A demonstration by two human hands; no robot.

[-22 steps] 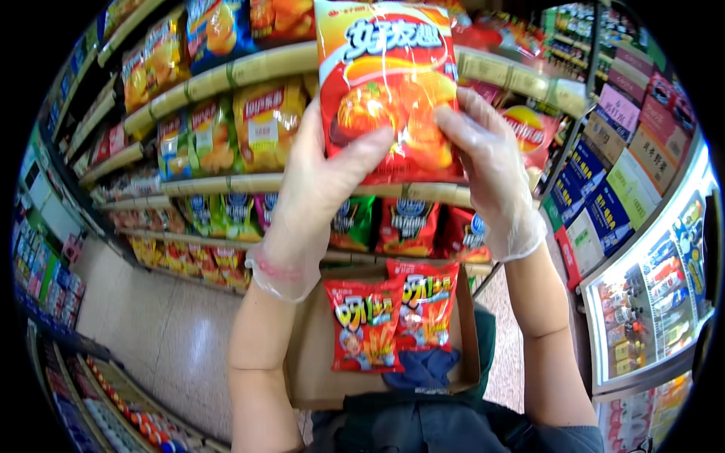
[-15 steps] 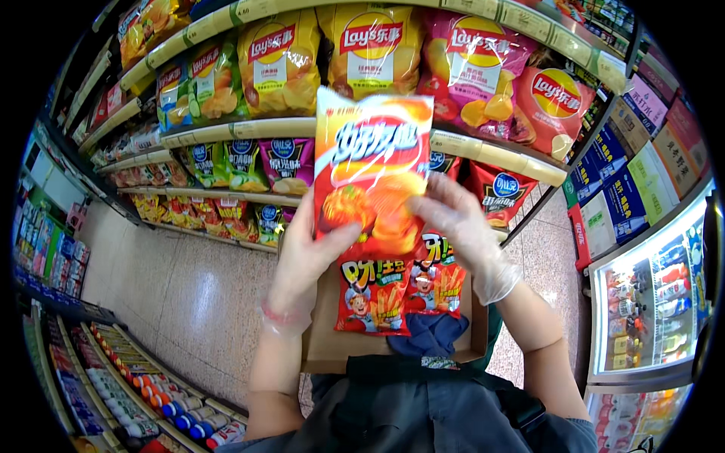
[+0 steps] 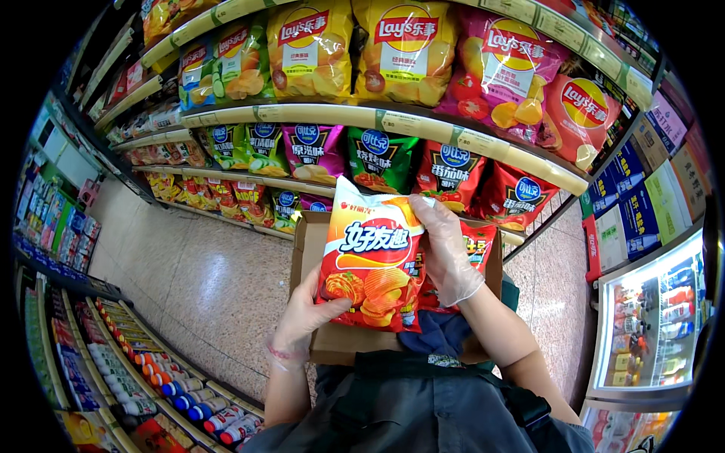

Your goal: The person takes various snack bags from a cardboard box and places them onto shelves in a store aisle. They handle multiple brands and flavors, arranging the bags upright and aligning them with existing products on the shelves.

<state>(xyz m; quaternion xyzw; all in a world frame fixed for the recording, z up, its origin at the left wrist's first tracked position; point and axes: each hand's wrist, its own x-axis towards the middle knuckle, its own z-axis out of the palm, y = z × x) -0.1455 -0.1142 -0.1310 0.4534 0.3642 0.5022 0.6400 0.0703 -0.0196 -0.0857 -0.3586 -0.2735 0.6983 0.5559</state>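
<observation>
A white, orange and red bag of potato chips [image 3: 374, 264] is upright in both my hands, above an open cardboard box [image 3: 336, 343] in front of my waist. My left hand [image 3: 306, 313], in a clear plastic glove, grips its lower left edge with the thumb across the front. My gloved right hand [image 3: 445, 253] pinches its upper right corner, fingers partly behind the bag. In the box are red snack bags [image 3: 477, 245], mostly hidden by the chip bag and my right hand. A dark blue cloth [image 3: 434, 332] lies at the box's near side.
Ahead stand store shelves [image 3: 483, 162] of chip bags in several colours. Stacked cartons [image 3: 634, 204] and a lit glass-front cooler [image 3: 657, 317] are on the right. A low shelf of bottles [image 3: 177, 389] is at lower left, with speckled floor [image 3: 196, 279] beyond it.
The chip bag has come down and nearer to me, now low over the box. My right hand has shifted to the bag's upper corner. The shelves sit slightly further right in view.
</observation>
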